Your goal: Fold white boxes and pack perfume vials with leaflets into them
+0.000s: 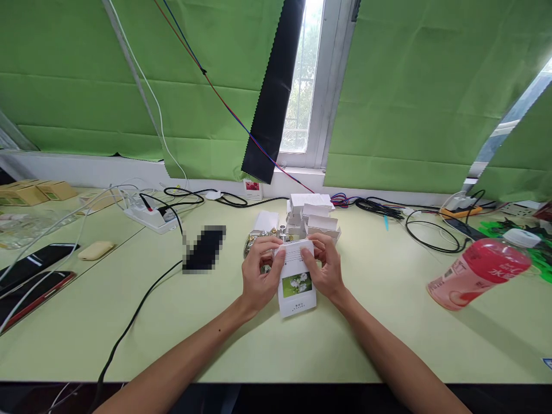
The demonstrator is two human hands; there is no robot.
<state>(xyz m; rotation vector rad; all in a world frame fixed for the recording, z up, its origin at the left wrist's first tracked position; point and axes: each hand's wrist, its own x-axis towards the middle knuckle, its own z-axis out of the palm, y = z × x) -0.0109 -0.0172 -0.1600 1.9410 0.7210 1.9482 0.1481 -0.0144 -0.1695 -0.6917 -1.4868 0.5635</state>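
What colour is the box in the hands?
White box with a green flower picture; head view.

head-worn view, angled down, table near

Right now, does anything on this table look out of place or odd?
The pink bottle with a white cap lies on its side at the right of the table, not upright; no spill is visible. Both hands, left hand and right hand, hold the small white box normally.
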